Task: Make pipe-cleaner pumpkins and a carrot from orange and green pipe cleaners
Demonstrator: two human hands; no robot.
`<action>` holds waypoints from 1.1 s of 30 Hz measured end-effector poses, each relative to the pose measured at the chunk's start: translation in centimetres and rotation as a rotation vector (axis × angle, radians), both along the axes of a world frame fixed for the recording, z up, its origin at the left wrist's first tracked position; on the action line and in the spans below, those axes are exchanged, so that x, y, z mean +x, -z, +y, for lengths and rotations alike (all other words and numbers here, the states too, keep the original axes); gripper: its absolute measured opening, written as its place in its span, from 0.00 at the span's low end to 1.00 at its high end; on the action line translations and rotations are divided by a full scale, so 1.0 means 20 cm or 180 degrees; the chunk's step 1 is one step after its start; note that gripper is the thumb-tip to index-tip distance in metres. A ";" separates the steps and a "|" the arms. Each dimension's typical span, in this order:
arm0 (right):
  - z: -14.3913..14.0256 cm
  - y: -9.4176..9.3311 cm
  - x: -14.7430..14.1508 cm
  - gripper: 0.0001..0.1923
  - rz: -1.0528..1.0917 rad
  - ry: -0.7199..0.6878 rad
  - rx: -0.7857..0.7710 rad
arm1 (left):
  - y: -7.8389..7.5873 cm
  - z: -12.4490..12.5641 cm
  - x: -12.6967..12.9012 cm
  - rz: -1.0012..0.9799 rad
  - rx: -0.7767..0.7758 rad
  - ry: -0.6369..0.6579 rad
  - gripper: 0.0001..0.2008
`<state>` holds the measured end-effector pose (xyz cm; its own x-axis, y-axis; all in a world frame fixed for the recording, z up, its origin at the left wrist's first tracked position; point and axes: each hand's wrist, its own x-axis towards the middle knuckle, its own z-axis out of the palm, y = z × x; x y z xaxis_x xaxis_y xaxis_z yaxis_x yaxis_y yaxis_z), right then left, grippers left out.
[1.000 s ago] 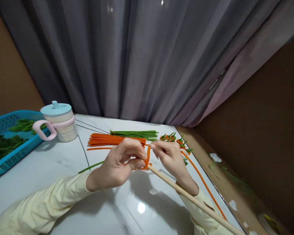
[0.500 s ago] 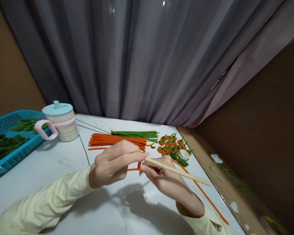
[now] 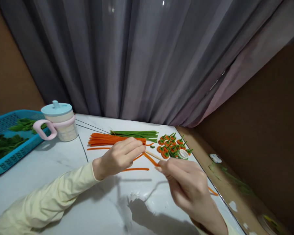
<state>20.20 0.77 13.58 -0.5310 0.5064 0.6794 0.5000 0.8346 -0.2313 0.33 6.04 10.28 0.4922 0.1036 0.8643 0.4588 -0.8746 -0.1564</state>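
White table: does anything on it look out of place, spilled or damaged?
Nothing looks spilled or damaged. A single green stem and one orange stem lie loose on the white table, apart from their neat bundles.

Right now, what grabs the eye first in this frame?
Two hands meet at the table's middle: the left hand and the right hand pinch an orange pipe cleaner against a thin wooden stick. Just behind them lie a bundle of orange pipe cleaners and a bundle of green pipe cleaners, with a cluster of small orange-and-green pieces to the right. At far left stand a lidded cup and a blue basket.
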 end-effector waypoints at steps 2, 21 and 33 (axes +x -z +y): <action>0.02 -0.03 0.03 0.12 0.0067 0.0141 0.0079 | 0.00 -0.01 0.01 0.0022 -0.0336 0.0305 0.15; 0.26 0.10 -0.05 0.22 0.0787 0.0450 -0.1824 | -0.04 -0.04 0.02 -0.2464 -0.4247 0.1544 0.10; 0.18 0.19 -0.17 0.18 0.0383 0.0287 -0.1360 | -0.01 0.01 0.03 -0.2969 -0.4407 0.1524 0.08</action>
